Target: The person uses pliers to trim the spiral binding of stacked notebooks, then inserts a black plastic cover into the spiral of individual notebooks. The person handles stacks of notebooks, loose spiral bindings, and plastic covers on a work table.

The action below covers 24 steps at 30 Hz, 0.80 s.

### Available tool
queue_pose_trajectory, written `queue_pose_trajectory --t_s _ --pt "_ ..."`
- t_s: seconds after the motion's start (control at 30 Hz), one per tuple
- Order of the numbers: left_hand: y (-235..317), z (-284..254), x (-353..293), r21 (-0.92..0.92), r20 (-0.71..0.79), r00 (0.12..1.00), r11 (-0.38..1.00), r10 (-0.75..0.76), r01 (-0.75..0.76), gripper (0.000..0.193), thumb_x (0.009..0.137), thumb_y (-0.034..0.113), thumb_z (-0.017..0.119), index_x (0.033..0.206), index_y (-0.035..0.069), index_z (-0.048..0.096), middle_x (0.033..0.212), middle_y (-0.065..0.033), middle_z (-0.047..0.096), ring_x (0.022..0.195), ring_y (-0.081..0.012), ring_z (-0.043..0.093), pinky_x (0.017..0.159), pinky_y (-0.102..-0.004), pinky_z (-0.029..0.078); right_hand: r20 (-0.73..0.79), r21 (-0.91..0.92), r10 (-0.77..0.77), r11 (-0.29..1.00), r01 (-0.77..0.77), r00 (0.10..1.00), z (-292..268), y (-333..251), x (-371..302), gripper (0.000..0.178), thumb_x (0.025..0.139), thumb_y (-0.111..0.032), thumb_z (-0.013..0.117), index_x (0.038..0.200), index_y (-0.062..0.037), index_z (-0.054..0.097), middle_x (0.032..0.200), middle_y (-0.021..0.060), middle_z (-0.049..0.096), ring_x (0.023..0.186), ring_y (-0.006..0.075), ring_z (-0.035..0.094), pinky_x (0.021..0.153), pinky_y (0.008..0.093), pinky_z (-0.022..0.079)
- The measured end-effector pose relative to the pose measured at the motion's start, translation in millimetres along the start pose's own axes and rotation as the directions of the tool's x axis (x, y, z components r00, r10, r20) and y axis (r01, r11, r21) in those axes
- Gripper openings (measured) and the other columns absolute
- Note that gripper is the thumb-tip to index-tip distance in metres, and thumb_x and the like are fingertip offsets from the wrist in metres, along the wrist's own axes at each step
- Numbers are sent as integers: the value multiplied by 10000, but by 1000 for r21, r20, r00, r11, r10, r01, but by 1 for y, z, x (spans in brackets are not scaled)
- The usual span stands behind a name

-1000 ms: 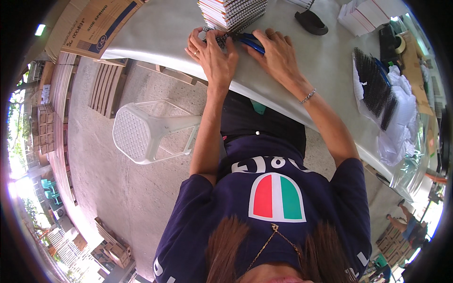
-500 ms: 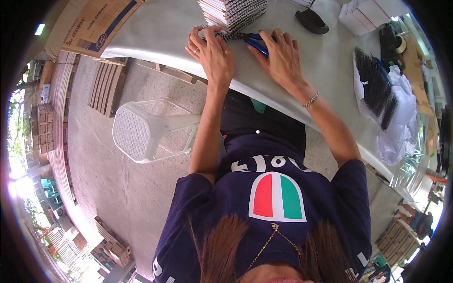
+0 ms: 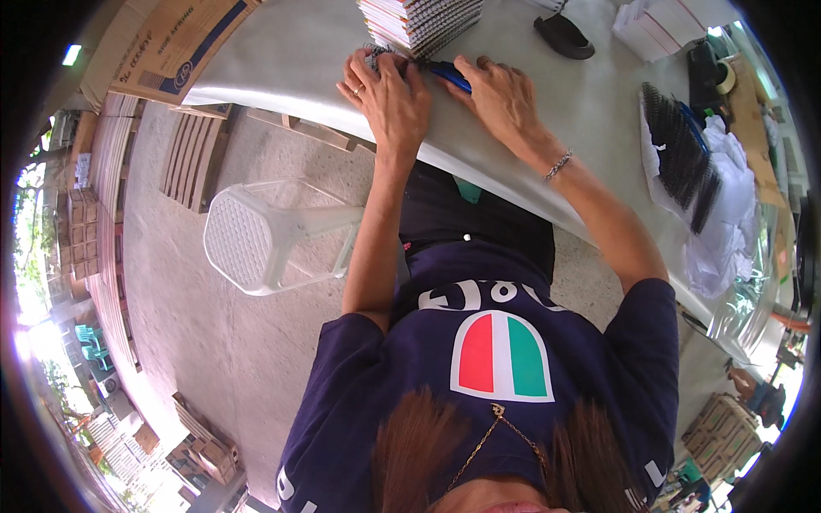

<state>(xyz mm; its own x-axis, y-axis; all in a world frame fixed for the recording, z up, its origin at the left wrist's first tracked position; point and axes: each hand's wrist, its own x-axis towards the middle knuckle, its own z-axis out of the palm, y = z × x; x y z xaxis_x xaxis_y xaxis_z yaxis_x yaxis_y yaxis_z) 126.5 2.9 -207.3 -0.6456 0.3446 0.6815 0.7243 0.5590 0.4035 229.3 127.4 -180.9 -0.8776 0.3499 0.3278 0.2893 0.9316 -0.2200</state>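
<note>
At the front edge of a stack of spiral-bound notebooks [image 3: 421,27], my left hand [image 3: 390,98] pinches a dark wire coil [image 3: 377,55], most of which its fingers hide. My right hand [image 3: 498,96] is closed round the blue handles of a pair of pliers [image 3: 451,77]. The pliers' dark jaws point left toward the coil, close by my left fingertips. Whether the jaws bite on the wire is too small to tell.
A dark curved object [image 3: 564,38] lies beyond my right hand, near a white stack [image 3: 663,30]. Black wire coils [image 3: 684,162] rest on white wrapping at the right. A cardboard box [image 3: 175,51] stands at the left; a white plastic stool [image 3: 248,244] is on the floor.
My right hand has moved slightly left and squeezed the pliers' handles together; they were spread before. My left hand stays at the coil with its fingers slightly shifted.
</note>
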Motion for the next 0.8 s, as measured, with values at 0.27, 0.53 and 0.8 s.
queue_pose_trajectory --t_s 0.27,0.53,0.8 --pt "2 2 0 -35 -10 999 999 -41 41 199 891 165 632 1032 36 573 1266 -184 482 1236 -367 419 1064 -526 270 -147 -74 -83 995 73 986 -7 11 -13 394 921 -454 670 1140 -127 655 1034 143 669 937 297 642 793 454 492" --pt "2 2 0 -11 -13 998 998 -57 57 199 894 170 628 1030 36 569 1260 -177 485 1220 -359 424 1055 -508 280 -246 -317 -123 947 40 961 -35 13 -13 396 896 -452 696 1123 -131 652 1110 124 622 1026 279 580 876 451 405" --pt "3 1 1 -130 17 997 988 -77 78 194 893 140 596 1030 9 557 1269 -198 450 1308 -382 382 1098 -654 217 -232 -198 -100 979 54 968 -5 -1 -14 418 898 -460 691 1141 -122 649 1129 138 619 983 288 574 823 454 418"
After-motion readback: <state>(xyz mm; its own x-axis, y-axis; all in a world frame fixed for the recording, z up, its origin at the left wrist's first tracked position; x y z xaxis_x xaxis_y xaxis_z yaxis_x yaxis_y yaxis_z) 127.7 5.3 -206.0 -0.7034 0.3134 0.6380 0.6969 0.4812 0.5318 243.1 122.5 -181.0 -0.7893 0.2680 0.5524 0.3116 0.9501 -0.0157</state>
